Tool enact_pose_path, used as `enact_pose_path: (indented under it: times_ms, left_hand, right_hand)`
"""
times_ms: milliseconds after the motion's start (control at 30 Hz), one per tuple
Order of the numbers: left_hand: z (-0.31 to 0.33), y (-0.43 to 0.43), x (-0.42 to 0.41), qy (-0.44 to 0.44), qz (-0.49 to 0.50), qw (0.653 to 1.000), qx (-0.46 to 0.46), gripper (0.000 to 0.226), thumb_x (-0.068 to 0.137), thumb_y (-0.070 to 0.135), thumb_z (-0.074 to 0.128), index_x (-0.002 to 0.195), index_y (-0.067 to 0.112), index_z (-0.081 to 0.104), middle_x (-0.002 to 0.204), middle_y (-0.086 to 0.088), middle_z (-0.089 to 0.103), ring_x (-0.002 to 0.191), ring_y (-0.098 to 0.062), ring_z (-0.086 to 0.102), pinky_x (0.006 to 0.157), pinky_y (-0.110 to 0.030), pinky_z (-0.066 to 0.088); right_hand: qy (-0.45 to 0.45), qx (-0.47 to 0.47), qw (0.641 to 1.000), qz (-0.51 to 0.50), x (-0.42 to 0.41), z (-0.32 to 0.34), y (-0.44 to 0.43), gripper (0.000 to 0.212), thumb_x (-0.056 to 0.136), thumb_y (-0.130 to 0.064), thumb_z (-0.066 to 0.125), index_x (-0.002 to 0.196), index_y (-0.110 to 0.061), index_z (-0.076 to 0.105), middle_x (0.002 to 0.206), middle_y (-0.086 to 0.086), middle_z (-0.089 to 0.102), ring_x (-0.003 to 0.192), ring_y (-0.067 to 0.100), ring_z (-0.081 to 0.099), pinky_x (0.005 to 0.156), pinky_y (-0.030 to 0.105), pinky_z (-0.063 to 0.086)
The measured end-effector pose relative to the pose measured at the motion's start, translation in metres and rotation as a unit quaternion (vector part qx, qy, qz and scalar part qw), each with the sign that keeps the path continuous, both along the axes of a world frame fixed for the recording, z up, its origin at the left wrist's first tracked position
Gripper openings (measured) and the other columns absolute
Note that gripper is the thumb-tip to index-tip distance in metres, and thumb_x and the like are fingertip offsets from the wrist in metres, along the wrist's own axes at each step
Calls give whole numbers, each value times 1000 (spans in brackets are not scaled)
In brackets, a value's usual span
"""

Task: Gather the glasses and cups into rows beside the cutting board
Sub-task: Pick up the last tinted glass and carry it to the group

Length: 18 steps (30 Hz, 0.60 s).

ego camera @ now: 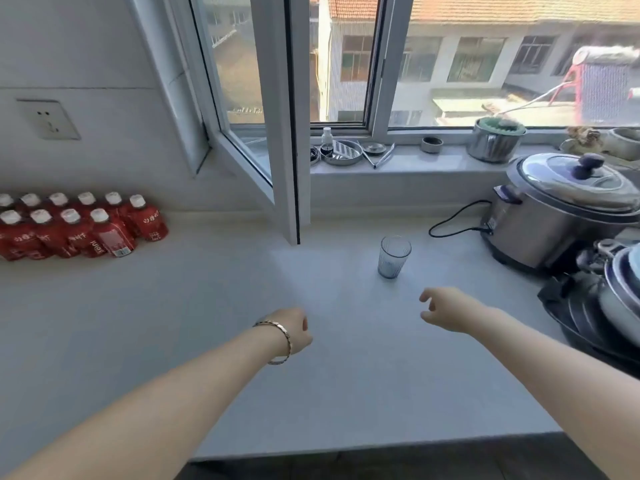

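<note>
One clear ribbed glass (393, 257) stands upright on the pale countertop (242, 306), right of the middle. My right hand (446, 308) hovers just in front of it and slightly to its right, fingers apart and curved, holding nothing. My left hand (294, 329), with a metal bracelet at the wrist, hangs over the counter's middle with its fingers curled under and nothing visible in it. No cutting board and no other cups are in view.
Several red bottles (76, 225) stand in rows at the far left. An open window frame (287, 133) juts over the counter. A steel cooker (561, 216) with its cord and stacked pots (609, 296) fill the right side. Small dishes line the windowsill (415, 161).
</note>
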<state>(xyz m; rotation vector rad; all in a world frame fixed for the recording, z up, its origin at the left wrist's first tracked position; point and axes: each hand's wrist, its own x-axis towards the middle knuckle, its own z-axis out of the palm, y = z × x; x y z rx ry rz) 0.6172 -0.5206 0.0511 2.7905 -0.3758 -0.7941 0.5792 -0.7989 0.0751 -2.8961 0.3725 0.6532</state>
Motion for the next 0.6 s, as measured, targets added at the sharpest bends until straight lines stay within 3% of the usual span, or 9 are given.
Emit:
enact_pose_path:
  times_ms: [67,133,233,300,367,500,600]
  left_hand:
    - [-6,-9,19,-1,5,1000,2,2,86,24,48,86,26,46,90,0,47,81,-22,43,70,-27,38]
    - [-12,-18,37,-4,25,1000,-5,4,86,23,47,86,25,43,90,1,47,81,-22,43,76,-28,40]
    - [-20,-27,62,-1,77,997,-17,7,88,23,46,92,24,52,99,-1,57,91,-24,55,86,-29,46]
    - [-25,-31,75,-1,118,993,-16,16,88,22,46,99,22,57,108,-2,62,99,-24,59,87,-29,47]
    - [-33,-34,84,3,159,987,-14,18,88,20,46,100,24,60,103,-4,62,89,-25,55,83,-27,46]
    - [-46,-36,87,10,242,970,-13,21,88,21,48,104,18,62,107,-3,64,99,-25,60,90,-29,50]
    - [-53,-35,75,23,291,956,-21,20,88,22,49,104,17,61,102,-1,64,101,-24,61,91,-30,50]
  right_hand:
    - [-1,2,1000,0,26,-5,-11,52,92,-29,53,139,-13,37,139,8,47,126,25,47,98,30,40]
    - [-17,1,1000,-1,56,-12,-22,63,89,-32,57,142,-11,29,143,11,39,127,27,44,98,33,41]
    - [-48,17,999,-5,108,-24,-36,79,82,-37,66,143,-9,24,144,14,32,128,31,39,100,37,40]
    - [-48,32,998,-9,143,-34,-43,97,77,-42,71,148,-14,11,149,14,20,135,34,29,105,42,36]
    - [-37,34,999,0,173,-46,-49,109,73,-46,73,150,-19,0,151,14,14,137,34,25,105,44,35]
    - [7,62,996,57,199,-73,-59,99,74,-47,70,148,-19,11,140,10,34,121,29,47,86,36,45]
    - [-19,101,991,89,194,-84,-60,85,72,-39,69,142,-19,25,131,9,39,106,28,56,72,29,42]
